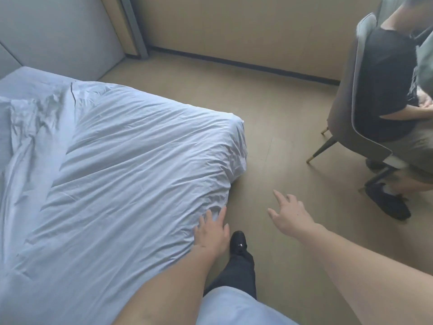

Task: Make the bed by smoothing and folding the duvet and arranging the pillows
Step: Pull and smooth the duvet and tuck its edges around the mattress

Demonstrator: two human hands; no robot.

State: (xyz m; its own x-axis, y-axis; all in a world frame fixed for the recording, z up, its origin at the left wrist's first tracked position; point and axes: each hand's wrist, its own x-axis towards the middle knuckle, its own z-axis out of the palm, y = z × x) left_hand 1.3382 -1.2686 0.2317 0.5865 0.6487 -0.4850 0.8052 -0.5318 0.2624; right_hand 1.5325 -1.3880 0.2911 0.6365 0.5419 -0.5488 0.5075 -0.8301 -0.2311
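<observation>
A pale blue duvet covers the bed and fills the left half of the view, creased all over, with a bunched ridge near its left side. My left hand rests flat on the duvet's near right edge with its fingers spread. My right hand hovers over the floor to the right of the bed, fingers spread and holding nothing. A bare strip of blue sheet shows at the bed's far end. No pillow is clearly in view.
A grey padded headboard stands at the far left. A person sits on a grey chair at the right, feet on the floor. Beige floor lies between bed and chair. My black shoe stands by the bed's edge.
</observation>
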